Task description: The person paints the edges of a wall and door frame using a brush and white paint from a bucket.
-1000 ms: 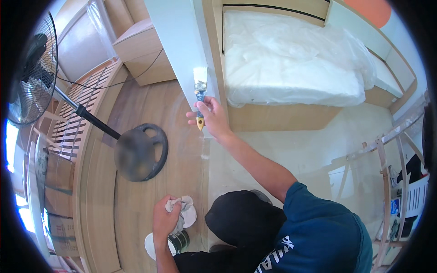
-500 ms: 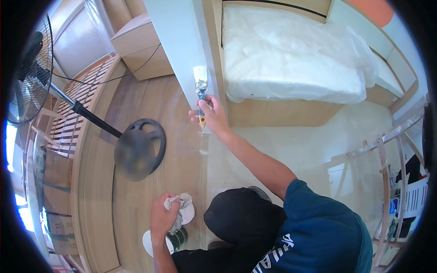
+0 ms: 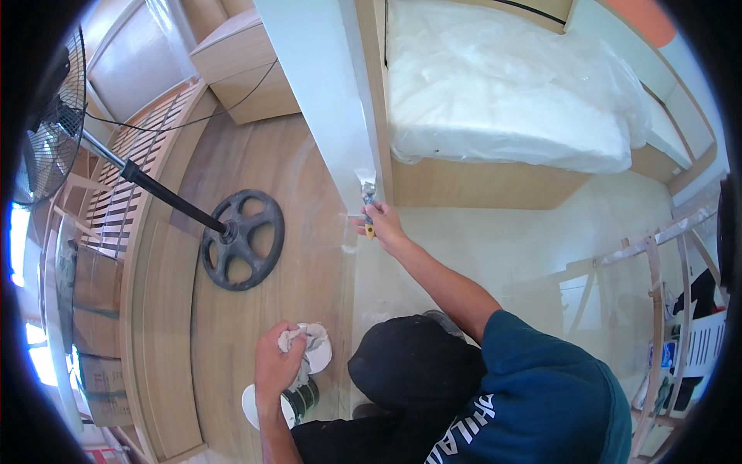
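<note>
While my right hand [image 3: 388, 226] pinches a paintbrush [image 3: 368, 190], my left hand [image 3: 276, 365] clutches a crumpled rag [image 3: 311, 339]. White lettering [image 3: 467, 427] crosses the teal T-shirt [image 3: 560, 379].

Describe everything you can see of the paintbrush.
The paintbrush has pale bristles, a smeared blue and grey middle and a yellow handle end with a dark hole. The right hand grips its handle; the bristles point away from the person, at the white panel's lower part, apparently touching it.

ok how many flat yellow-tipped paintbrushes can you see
1: a flat yellow-tipped paintbrush in the right hand, by the tall white panel; others may be hidden.
</note>
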The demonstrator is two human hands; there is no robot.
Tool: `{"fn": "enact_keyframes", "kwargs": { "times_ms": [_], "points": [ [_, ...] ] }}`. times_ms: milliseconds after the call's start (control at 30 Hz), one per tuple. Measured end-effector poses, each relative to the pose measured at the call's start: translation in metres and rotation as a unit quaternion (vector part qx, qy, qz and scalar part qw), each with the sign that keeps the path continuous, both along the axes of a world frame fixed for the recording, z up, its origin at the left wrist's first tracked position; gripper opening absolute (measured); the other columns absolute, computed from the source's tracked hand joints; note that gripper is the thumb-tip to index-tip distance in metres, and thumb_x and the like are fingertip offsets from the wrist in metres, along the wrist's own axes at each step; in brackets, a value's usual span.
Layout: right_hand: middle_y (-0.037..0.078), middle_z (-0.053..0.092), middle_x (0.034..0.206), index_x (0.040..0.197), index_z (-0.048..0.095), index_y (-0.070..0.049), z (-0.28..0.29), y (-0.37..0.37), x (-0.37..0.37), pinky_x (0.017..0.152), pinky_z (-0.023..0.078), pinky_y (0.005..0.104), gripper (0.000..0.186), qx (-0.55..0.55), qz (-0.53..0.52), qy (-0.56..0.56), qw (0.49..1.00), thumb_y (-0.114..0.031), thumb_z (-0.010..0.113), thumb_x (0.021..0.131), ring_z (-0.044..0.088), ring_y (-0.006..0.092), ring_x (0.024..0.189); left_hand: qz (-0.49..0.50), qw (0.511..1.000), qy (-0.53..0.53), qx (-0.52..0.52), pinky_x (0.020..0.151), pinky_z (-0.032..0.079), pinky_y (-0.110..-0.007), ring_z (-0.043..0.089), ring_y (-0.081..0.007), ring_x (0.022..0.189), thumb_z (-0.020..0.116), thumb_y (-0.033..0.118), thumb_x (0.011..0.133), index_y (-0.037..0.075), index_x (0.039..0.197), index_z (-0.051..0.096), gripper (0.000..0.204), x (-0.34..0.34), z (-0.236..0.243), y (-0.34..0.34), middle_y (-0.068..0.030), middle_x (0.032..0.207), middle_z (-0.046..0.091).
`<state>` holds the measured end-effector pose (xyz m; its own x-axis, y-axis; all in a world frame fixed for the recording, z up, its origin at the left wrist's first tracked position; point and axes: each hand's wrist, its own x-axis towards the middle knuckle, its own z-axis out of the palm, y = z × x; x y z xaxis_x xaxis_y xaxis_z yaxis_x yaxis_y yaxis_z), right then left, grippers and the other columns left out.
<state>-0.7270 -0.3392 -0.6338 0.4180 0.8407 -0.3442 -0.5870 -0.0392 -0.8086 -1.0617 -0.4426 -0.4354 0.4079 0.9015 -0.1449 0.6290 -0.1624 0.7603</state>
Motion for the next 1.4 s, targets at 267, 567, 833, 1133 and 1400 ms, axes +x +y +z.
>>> {"fn": "enact_keyframes", "kwargs": {
  "times_ms": [267, 567, 833, 1133, 1400],
  "points": [
    [0.01, 0.064, 0.106, 0.119, 0.052, 0.0, 0.007, -0.044, -0.034, 0.052, 0.047, 0.0291, 0.03, -0.08, 0.073, -0.147, 0.983, -0.028, 0.053, 0.109, 0.056, 0.013, 0.07, 0.003, 1.0, 0.001, -0.016, 0.066, 0.049, -0.033, 0.06, -0.014, 0.07, 0.068, 0.013, 0.09, -0.003, 0.095, 0.066, 0.017, 0.005, -0.001, 0.001, -0.0115, 0.074, 0.065],
    [0.006, 0.067, 0.102, 0.116, 0.056, 0.0, 0.133, 0.019, -0.012, 0.066, 0.052, 0.0295, 0.029, 0.21, -0.03, -0.168, 0.963, -0.027, 0.045, 0.112, 0.059, 0.0107, 0.078, -0.006, 1.0, 0.009, -0.022, 0.066, 0.05, -0.034, 0.062, -0.017, 0.069, 0.068, 0.014, 0.09, -0.003, 0.096, 0.066, 0.018, 0.007, -0.004, 0.005, -0.0138, 0.076, 0.068],
    [0.005, 0.066, 0.1, 0.116, 0.057, -0.001, 0.055, -0.01, -0.032, 0.058, 0.05, 0.0279, 0.028, -0.021, -0.04, -0.052, 0.998, -0.027, 0.047, 0.11, 0.058, 0.0104, 0.075, -0.006, 0.999, 0.023, -0.024, 0.069, 0.051, -0.034, 0.063, -0.0167, 0.073, 0.069, 0.015, 0.089, -0.003, 0.097, 0.067, 0.019, 0.008, -0.002, 0.004, -0.012, 0.078, 0.067],
    [0.005, 0.066, 0.101, 0.118, 0.056, -0.002, 0.133, 0.017, -0.019, 0.063, 0.05, 0.0265, 0.024, 0.228, -0.049, -0.139, 0.962, -0.022, 0.046, 0.109, 0.058, 0.0095, 0.077, -0.016, 0.999, 0.008, -0.036, 0.067, 0.05, -0.032, 0.059, -0.0132, 0.073, 0.069, 0.012, 0.09, -0.003, 0.097, 0.065, 0.017, 0.009, -0.007, 0.008, -0.0101, 0.078, 0.066],
    [0.005, 0.066, 0.099, 0.121, 0.058, -0.001, 0.025, 0.011, -0.02, 0.057, 0.05, 0.0262, 0.024, 0.039, -0.04, -0.071, 0.996, -0.019, 0.048, 0.108, 0.058, 0.0092, 0.075, -0.009, 1.0, 0.014, -0.015, 0.066, 0.05, -0.032, 0.06, -0.0133, 0.071, 0.067, 0.013, 0.091, -0.003, 0.093, 0.065, 0.016, 0.009, -0.01, 0.006, -0.01, 0.075, 0.066]
  ]
}}
